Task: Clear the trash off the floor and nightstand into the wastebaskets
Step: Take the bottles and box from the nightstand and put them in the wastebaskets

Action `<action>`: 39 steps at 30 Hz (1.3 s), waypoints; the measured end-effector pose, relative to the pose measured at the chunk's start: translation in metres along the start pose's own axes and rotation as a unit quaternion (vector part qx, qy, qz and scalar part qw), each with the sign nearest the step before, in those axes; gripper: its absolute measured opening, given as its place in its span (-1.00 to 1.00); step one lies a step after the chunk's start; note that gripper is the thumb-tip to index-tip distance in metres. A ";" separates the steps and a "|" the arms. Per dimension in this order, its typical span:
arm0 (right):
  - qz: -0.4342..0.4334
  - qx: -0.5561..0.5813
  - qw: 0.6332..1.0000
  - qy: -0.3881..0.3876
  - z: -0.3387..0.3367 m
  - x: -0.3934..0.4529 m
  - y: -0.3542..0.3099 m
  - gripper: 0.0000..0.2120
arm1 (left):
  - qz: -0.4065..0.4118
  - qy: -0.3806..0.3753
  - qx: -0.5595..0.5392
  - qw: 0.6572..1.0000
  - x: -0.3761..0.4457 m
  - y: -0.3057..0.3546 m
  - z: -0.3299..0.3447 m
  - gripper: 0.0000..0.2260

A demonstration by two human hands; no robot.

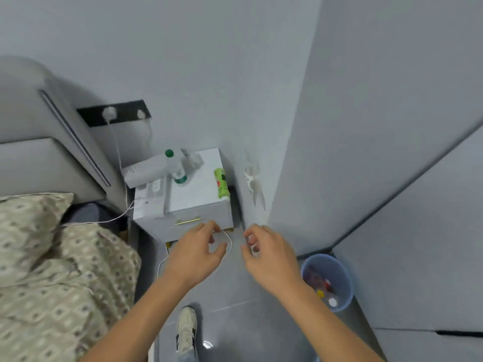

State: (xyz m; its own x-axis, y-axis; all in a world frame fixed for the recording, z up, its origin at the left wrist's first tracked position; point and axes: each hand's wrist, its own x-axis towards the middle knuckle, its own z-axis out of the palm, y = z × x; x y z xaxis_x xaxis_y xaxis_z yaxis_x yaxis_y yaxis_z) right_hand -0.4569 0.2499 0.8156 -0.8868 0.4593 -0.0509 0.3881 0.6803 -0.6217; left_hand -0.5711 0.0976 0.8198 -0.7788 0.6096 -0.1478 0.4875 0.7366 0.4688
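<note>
Both hands reach forward side by side, just short of the nightstand's drawer front. On the left hand (194,253) the fingers (209,227) are loosely curled with the thumb apart, and they pinch nothing. The right hand (266,253) matches it, fingers slack and half-bent around empty air. I judge this to be a reach toward the next piece of trash, with both hands kept ready to close.

Under the left hand a white cable (230,244) loops across the floor (261,322), so the fingers hover above it rather than hold it.

Just beyond, the nightstand (193,212) carries the likely targets. A clear bottle (176,167) with a green cap stands upright near the middle, and a green wrapper (221,185) lies along the right edge, partly overhanging. A white power strip (142,172) and some small white things sit at the left, plugged toward the wall, so they probably stay.

To the right, against the wall, a blue wastebasket (342,273) stands on the floor with coloured scraps already inside, an easy swing from the right hand. No loose trash shows on the visible floor. The bed (52,270) lies at the left, and a shoe (186,327) stands below.
</note>
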 end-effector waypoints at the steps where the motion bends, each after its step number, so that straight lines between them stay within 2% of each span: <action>1: -0.007 0.002 1.000 -0.002 0.007 0.017 -0.013 -0.85 | -0.015 0.009 -0.005 1.000 0.007 -0.016 -0.010 -0.73; 7: 0.013 0.000 1.000 -0.023 0.084 0.137 -0.035 -0.80 | -0.062 0.060 -0.052 0.995 0.084 -0.116 -0.030 -0.72; 13: 0.067 -0.038 0.997 -0.011 0.172 0.273 -0.007 -0.75 | -0.071 0.082 -0.054 0.993 0.227 -0.215 -0.028 -0.53; 20: 0.159 -0.104 0.980 -0.055 0.264 0.375 0.047 -0.45 | -0.036 0.119 -0.043 0.991 0.362 -0.279 -0.032 -0.26; 24: 0.194 -0.138 0.969 -0.063 0.302 0.394 0.069 -0.33 | 0.010 0.085 -0.036 0.996 0.393 -0.301 -0.013 -0.36; 27: 0.207 -0.176 0.962 -0.032 0.317 0.396 0.076 -0.35 | 0.026 0.070 -0.039 0.996 0.399 -0.313 0.002 -0.51; 33: 0.189 -0.096 0.977 -0.006 0.326 0.382 0.088 -0.37 | 0.077 0.095 -0.044 0.992 0.394 -0.308 0.014 -0.73; 39: 0.162 -0.043 0.984 0.065 0.306 0.356 0.072 -0.49 | 0.076 0.116 -0.042 0.989 0.362 -0.283 0.005 -0.69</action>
State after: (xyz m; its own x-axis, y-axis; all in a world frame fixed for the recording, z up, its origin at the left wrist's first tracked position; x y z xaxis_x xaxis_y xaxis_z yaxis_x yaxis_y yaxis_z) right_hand -0.8213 0.2881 0.5137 -0.6763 0.7248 -0.1312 0.6694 0.5305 -0.5201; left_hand -0.9894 0.1114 0.6285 -0.7738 0.6200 0.1295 0.5786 0.6087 0.5429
